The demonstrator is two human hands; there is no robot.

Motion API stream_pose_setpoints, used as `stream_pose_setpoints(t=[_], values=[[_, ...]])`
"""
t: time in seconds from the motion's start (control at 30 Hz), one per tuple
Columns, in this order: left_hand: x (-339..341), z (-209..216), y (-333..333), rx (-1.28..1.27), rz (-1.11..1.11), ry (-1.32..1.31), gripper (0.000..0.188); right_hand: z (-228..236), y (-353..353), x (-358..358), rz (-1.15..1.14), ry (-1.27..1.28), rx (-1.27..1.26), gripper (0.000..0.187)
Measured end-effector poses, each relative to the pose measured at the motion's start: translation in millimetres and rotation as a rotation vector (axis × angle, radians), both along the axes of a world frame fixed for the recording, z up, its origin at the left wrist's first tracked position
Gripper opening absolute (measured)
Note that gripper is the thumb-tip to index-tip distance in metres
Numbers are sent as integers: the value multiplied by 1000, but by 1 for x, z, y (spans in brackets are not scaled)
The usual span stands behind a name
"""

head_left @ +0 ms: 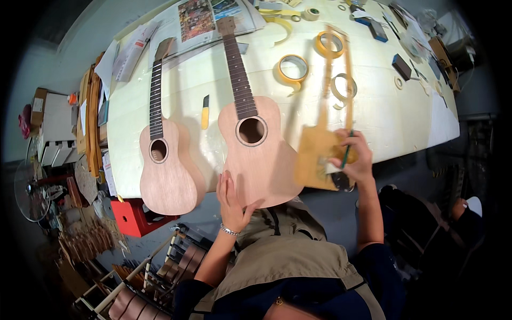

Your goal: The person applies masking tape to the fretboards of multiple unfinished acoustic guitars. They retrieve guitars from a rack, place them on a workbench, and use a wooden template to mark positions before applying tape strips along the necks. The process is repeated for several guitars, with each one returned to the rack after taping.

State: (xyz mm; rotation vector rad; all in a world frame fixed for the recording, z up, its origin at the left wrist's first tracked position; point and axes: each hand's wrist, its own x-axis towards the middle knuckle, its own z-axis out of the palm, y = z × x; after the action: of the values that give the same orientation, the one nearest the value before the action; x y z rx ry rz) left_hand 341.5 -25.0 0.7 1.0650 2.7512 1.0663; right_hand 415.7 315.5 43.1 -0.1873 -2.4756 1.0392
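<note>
Our middle ukulele (pixel 261 162) fretted, not yet strung; left hand (pixel 232 207) spread on it, right hand (pixel 360 158) gripping green tool (pixel 346 153).

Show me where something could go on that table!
Bare table shows between the ukulele necks, beyond the yellow utility knife, and between the right hand and the right-edge white sheet. It's crowded around the tape rolls and by the far-right dark blocks.
</note>
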Motion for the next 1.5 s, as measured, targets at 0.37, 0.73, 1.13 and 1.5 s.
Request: stream_pose_setpoints(t=[0.37,0.73,1.13,1.5], values=[[2,-16,-4,93,-40,19,115,-18,-91,-133,309,-5,195,42],[-3,-16,-8,16,-43,68,89,-5,-120,-65,198,5,125,29],[-3,-23,-8,51,-23,107,91,-6,-142,-64,273,-5,313,17],[-5,-22,-8,46,-41,113,90,-3,-132,-64,151,-101,-14,5]])
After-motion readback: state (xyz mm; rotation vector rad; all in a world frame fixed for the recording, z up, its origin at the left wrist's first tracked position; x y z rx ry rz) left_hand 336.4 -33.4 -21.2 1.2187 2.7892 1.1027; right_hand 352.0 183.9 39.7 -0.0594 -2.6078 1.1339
